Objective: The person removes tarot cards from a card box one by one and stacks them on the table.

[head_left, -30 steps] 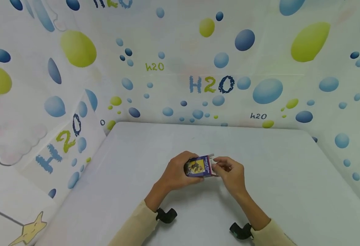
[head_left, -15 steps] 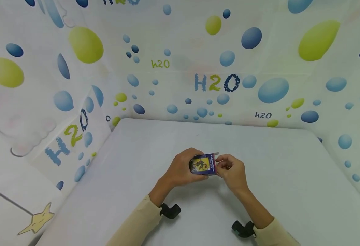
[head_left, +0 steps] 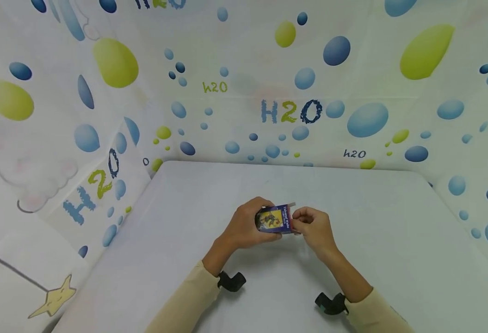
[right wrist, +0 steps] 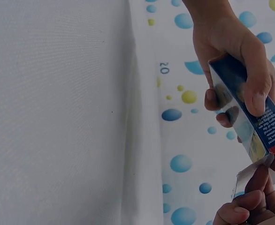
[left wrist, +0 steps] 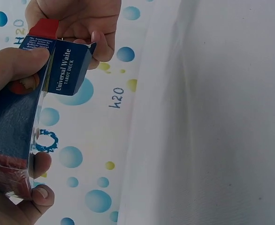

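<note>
My left hand [head_left: 248, 227] grips a dark blue tarot card box [head_left: 271, 219] above the table, thumb and fingers on opposite sides. In the left wrist view, the box's end flap [left wrist: 64, 68], printed "Universal Waite Tarot Deck", stands folded out, and a red side flap [left wrist: 44, 28] sticks up beside it. My right hand [head_left: 315, 229] is at this opened end, its fingers bent and pinching around the flap. In the right wrist view, one fingertip [right wrist: 259, 176] reaches right at the mouth of the box. The contents inside are mostly hidden.
Both hands are over a white-covered table [head_left: 210, 194]. A white backdrop [head_left: 244, 55] with blue and green spots and "H2O" lettering rises behind and at the sides. Black wrist devices [head_left: 232, 281] hang below both beige sleeves [head_left: 185, 300].
A pale strip that showed at the box's right end one second ago is no longer visible. My right fingers have come closer to the opening. The head view has shifted slightly.
</note>
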The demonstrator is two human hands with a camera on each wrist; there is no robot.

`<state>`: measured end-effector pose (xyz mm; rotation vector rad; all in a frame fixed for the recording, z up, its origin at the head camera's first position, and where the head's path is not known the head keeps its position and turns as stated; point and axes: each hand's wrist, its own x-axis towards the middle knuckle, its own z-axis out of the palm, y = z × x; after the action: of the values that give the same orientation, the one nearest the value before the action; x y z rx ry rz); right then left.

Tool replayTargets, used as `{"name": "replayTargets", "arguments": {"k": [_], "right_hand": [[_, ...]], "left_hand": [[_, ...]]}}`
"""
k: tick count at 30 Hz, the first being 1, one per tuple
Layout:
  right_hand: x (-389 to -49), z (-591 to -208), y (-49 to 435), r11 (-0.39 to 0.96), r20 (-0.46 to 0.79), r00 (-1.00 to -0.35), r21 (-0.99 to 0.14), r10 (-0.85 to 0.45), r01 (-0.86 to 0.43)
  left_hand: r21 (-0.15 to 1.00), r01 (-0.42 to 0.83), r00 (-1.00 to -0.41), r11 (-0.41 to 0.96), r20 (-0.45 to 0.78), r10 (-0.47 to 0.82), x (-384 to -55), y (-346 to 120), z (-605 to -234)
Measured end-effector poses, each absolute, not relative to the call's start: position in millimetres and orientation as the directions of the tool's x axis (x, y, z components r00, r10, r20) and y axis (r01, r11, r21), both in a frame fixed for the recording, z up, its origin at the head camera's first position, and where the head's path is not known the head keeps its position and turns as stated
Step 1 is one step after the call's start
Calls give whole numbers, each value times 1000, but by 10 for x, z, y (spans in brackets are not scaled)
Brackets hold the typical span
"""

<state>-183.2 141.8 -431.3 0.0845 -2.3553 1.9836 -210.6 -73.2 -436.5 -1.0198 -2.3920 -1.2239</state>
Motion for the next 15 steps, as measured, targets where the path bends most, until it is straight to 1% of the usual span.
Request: {"name": "replayTargets", "arguments": {"k": [7, 11, 15], "right_hand": [[-1838, -4310, 1425, 120, 73, -997, -990, -35, -76], [-1841, -4308, 1441, 81, 64, -996, -994, -58, -69], [-1837, -4293, 1455, 55, 69, -994, -996, -84, -73]], "left_hand": [[613, 634, -769, 471, 436, 468, -2084, -755, -4325], [615, 615, -783, 493, 398, 479, -2081, -761, -4313], [619, 606, -789, 501, 387, 477, -2073, -768, -4302]]}}
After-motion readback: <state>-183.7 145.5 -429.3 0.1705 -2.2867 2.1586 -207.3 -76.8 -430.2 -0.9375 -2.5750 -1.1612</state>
